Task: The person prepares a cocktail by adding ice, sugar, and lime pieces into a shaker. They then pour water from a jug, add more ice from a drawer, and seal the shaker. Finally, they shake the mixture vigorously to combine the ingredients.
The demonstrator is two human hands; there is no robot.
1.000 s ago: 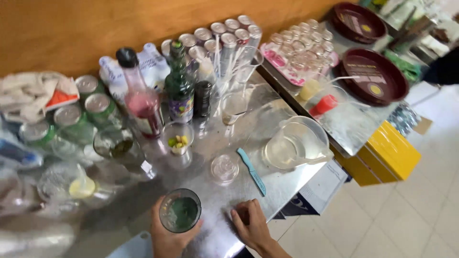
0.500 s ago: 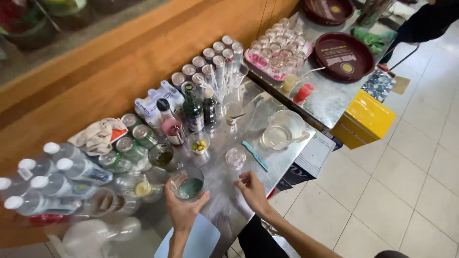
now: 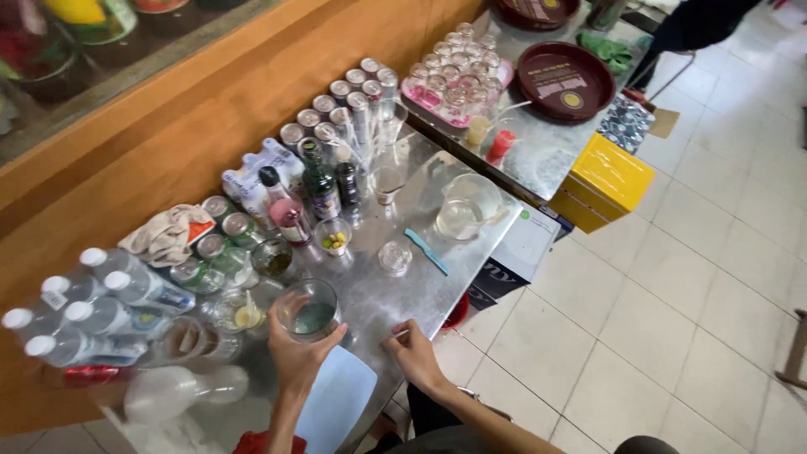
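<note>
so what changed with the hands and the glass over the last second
Little changed. The left hand kept its hold on the glass of greenish liquid throughout, just above the metal counter. The right hand stayed flat on the counter edge, holding nothing. Mostly the view pulled back and tilted, bringing the water bottles and more floor into sight. The jug, teal tool and cans stayed put.

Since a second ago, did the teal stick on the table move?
No. The teal stick lies between the small glass dish and the clear pitcher, as before.
</note>
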